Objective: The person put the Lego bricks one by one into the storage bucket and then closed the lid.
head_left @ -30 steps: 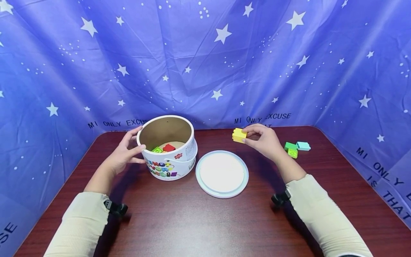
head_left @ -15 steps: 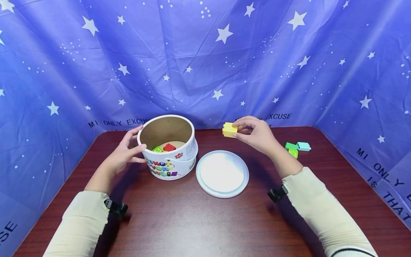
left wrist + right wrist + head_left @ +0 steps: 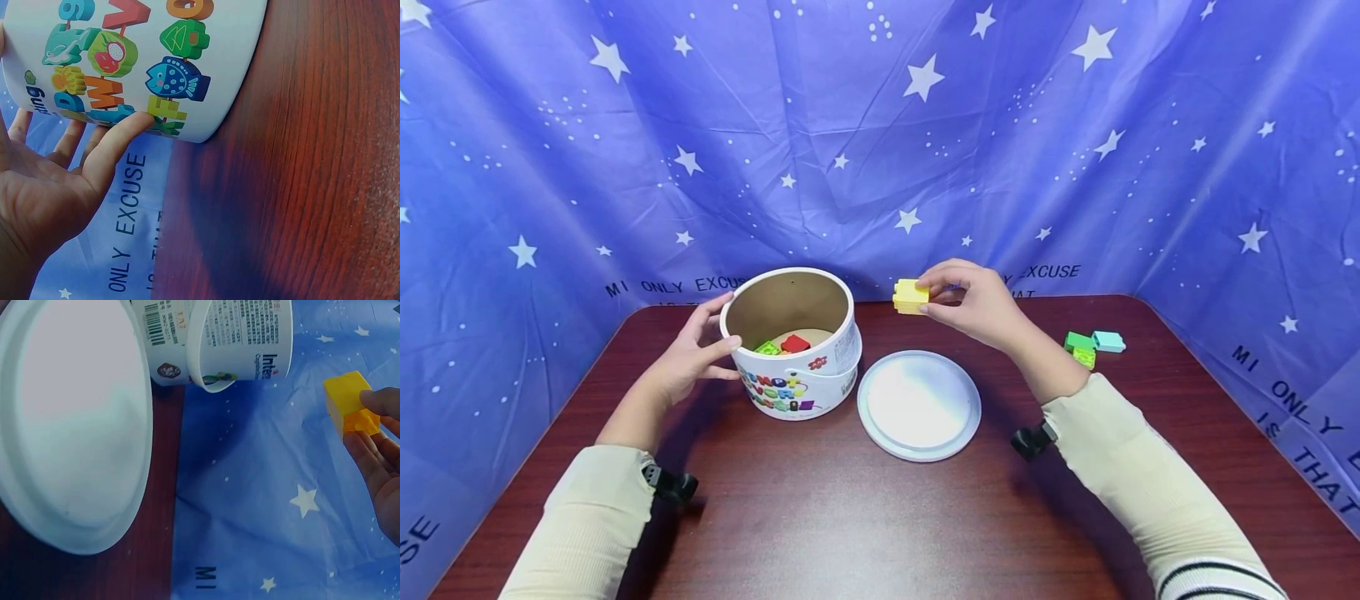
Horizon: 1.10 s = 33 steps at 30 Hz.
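My left hand [image 3: 688, 354] rests against the left side of a white round bucket [image 3: 797, 392] with colourful pictures, thumb and index finger at its rim. Its spread fingers touch the outer wall [image 3: 119, 69] in the left wrist view. Inside the bucket lie a red toy brick [image 3: 794, 343] and a lime green brick [image 3: 767, 348]. My right hand [image 3: 973, 304] pinches a yellow toy brick [image 3: 912, 297] between thumb and fingers, raised to the right of the bucket. The right wrist view shows the yellow brick [image 3: 347, 394] at the fingertips.
A white round lid [image 3: 919, 406] lies on the dark red wooden table [image 3: 880, 517], right of the bucket. Farther right sit a green brick [image 3: 1079, 342], a lime brick [image 3: 1084, 358] and a turquoise brick [image 3: 1108, 342]. A blue star-patterned cloth [image 3: 850, 125] hangs behind.
My right hand has carried the yellow brick leftward and slightly up, nearer to the bucket. The left hand and the bucket have stayed in place.
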Each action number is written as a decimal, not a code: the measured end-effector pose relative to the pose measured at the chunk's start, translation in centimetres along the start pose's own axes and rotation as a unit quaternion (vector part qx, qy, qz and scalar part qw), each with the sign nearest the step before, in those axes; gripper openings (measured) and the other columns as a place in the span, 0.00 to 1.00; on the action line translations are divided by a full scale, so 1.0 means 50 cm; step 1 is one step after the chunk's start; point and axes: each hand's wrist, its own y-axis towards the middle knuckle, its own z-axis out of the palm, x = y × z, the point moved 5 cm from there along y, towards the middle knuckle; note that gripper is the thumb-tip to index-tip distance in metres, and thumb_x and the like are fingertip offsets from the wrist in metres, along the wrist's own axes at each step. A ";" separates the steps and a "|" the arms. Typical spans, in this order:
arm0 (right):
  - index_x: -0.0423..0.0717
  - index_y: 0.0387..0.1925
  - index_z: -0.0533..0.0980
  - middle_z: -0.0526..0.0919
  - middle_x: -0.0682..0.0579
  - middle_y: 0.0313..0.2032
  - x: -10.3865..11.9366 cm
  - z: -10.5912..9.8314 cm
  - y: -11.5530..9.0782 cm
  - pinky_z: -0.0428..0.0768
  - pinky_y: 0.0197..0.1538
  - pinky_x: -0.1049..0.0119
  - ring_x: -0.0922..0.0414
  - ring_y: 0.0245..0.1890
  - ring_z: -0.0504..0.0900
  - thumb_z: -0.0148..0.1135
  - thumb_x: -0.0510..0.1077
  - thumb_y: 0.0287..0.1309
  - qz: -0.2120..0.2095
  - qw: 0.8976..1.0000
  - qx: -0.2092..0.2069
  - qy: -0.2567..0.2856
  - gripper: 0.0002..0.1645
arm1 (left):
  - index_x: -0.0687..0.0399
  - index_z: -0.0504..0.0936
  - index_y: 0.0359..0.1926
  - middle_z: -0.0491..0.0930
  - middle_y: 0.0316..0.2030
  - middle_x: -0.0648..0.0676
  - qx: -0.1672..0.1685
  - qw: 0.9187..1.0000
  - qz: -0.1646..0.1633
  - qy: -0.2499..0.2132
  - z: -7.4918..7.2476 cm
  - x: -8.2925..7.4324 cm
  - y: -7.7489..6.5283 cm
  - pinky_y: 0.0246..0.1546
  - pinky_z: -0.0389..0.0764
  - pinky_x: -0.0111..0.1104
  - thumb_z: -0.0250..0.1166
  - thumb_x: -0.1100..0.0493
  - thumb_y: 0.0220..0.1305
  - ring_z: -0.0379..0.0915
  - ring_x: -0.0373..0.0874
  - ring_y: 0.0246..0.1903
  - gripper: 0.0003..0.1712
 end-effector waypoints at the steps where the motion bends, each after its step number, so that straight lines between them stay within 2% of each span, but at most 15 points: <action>1: 0.35 0.42 0.83 0.81 0.45 0.45 0.006 0.003 0.003 0.84 0.43 0.68 0.53 0.40 0.81 0.72 0.29 0.47 -0.007 1.000 0.002 -0.002 0.16 | 0.40 0.47 0.76 0.49 0.69 0.66 0.000 1.000 0.001 0.000 0.000 -0.001 0.000 0.36 0.83 0.57 0.59 0.60 0.68 0.56 0.67 0.61 0.42; 10: 0.35 0.41 0.83 0.82 0.45 0.45 0.038 0.034 0.031 0.85 0.43 0.67 0.53 0.39 0.80 0.71 0.26 0.45 -0.044 0.999 0.017 -0.006 0.17 | 0.40 0.48 0.76 0.49 0.69 0.66 0.000 1.000 0.000 -0.001 0.000 -0.003 -0.001 0.36 0.84 0.56 0.59 0.60 0.68 0.56 0.66 0.60 0.42; 15: 0.33 0.40 0.82 0.82 0.44 0.44 0.061 0.064 0.055 0.84 0.44 0.67 0.52 0.39 0.80 0.72 0.26 0.45 -0.063 0.997 0.034 -0.001 0.17 | 0.39 0.48 0.76 0.50 0.69 0.66 -0.001 1.000 -0.002 -0.002 -0.001 -0.002 -0.001 0.36 0.84 0.56 0.59 0.60 0.67 0.57 0.65 0.60 0.42; 19: 0.35 0.41 0.82 0.82 0.45 0.44 0.081 0.089 0.073 0.84 0.43 0.69 0.53 0.39 0.80 0.72 0.27 0.46 -0.070 0.996 0.050 -0.016 0.16 | 0.39 0.48 0.76 0.50 0.68 0.66 -0.002 1.000 -0.002 -0.002 0.000 -0.001 0.000 0.36 0.83 0.57 0.59 0.60 0.67 0.57 0.65 0.60 0.42; 25: 0.36 0.42 0.82 0.81 0.46 0.45 0.097 0.118 0.098 0.84 0.43 0.69 0.54 0.40 0.79 0.71 0.30 0.49 -0.056 0.995 0.078 -0.021 0.16 | 0.39 0.48 0.76 0.50 0.68 0.66 -0.002 1.000 -0.004 -0.001 0.001 -0.002 0.000 0.36 0.83 0.57 0.59 0.60 0.67 0.57 0.65 0.60 0.42; 33: 0.37 0.44 0.82 0.81 0.48 0.45 0.095 0.152 0.133 0.84 0.44 0.70 0.56 0.42 0.79 0.69 0.31 0.51 -0.014 0.994 0.106 -0.010 0.16 | 0.39 0.49 0.76 0.50 0.68 0.66 -0.001 1.000 0.000 0.001 0.001 -0.001 0.000 0.36 0.84 0.54 0.59 0.61 0.68 0.65 0.54 0.56 0.42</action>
